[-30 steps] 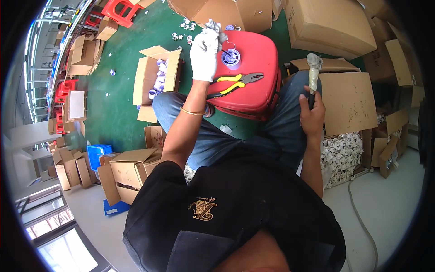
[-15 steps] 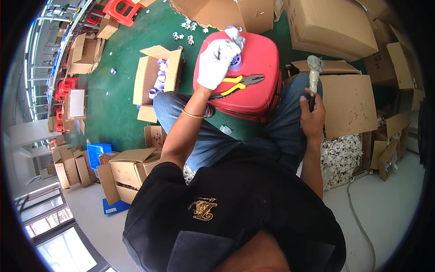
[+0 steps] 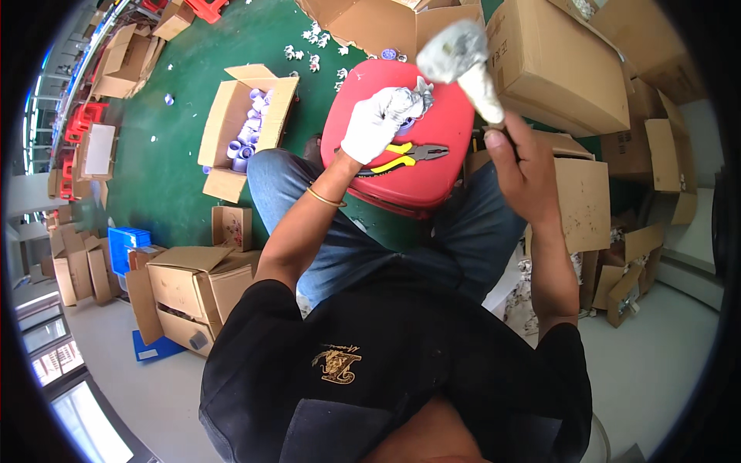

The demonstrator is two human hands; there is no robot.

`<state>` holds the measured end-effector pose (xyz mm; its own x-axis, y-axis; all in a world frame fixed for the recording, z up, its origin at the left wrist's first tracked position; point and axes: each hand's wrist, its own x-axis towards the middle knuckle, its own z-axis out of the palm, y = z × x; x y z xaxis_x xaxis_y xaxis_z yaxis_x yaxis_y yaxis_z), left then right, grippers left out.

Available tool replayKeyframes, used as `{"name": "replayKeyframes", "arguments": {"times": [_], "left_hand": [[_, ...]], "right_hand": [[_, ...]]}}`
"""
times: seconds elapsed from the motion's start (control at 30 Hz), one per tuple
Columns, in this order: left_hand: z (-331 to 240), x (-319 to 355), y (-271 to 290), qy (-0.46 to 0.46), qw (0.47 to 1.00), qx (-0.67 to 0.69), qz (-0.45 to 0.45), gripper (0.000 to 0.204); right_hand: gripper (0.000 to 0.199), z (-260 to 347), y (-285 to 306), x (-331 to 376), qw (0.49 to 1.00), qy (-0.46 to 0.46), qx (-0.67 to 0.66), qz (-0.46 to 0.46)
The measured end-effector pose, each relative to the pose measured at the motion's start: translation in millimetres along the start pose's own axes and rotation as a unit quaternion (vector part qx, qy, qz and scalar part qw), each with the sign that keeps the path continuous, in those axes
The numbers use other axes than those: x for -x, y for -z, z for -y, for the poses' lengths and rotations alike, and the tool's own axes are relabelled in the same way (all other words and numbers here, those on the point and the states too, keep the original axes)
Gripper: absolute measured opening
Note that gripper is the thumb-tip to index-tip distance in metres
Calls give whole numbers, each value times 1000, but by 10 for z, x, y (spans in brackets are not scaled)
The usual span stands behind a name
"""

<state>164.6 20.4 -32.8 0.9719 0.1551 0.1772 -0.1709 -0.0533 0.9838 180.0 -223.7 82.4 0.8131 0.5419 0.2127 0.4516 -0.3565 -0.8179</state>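
My left hand (image 3: pixel 376 123), in a white glove with greyed fingertips, is closed low over the red stool (image 3: pixel 359 89). A purple round plastic part (image 3: pixel 407 125) shows just under its fingers. Whatever the fingers pinch is mostly hidden beside a crumpled grey-white patch. My bare right hand (image 3: pixel 525 170) grips a hammer (image 3: pixel 455 54) by its handle. The hammer's head is grey and bulky, its neck wrapped in pale material, and it is raised over the stool's far right. Pliers (image 3: pixel 417 154) with yellow-and-black handles lie on the stool, just nearer me than the glove.
An open carton (image 3: pixel 216 131) of purple plastic fittings (image 3: pixel 251 127) stands left of the stool. Scattered white pieces (image 3: pixel 312 35) and a purple part (image 3: pixel 389 54) lie on the green floor beyond. Large cartons (image 3: pixel 552 62) crowd the right; more boxes (image 3: pixel 185 285) stand at lower left.
My right hand has lifted the hammer from beside my right knee, up and leftward toward the stool. My gloved left hand has shifted slightly nearer me, staying over the purple part.
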Motion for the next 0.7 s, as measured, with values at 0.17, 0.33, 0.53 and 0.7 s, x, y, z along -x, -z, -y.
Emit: {"name": "replayKeyframes", "arguments": {"times": [0.17, 0.33, 0.53, 0.7], "left_hand": [[107, -1, 25, -44, 999, -4, 7, 18], [341, -17, 21, -70, 997, 5, 35, 20], [307, -49, 79, -46, 997, 61, 13, 26], [450, -334, 599, -73, 958, 268, -74, 27]], "right_hand": [[31, -16, -200, 22, 998, 21, 47, -42], [31, -324, -374, 36, 994, -45, 98, 18], [34, -245, -144, 179, 986, -104, -70, -106], [38, -555, -216, 649, 957, -199, -157, -140]]}}
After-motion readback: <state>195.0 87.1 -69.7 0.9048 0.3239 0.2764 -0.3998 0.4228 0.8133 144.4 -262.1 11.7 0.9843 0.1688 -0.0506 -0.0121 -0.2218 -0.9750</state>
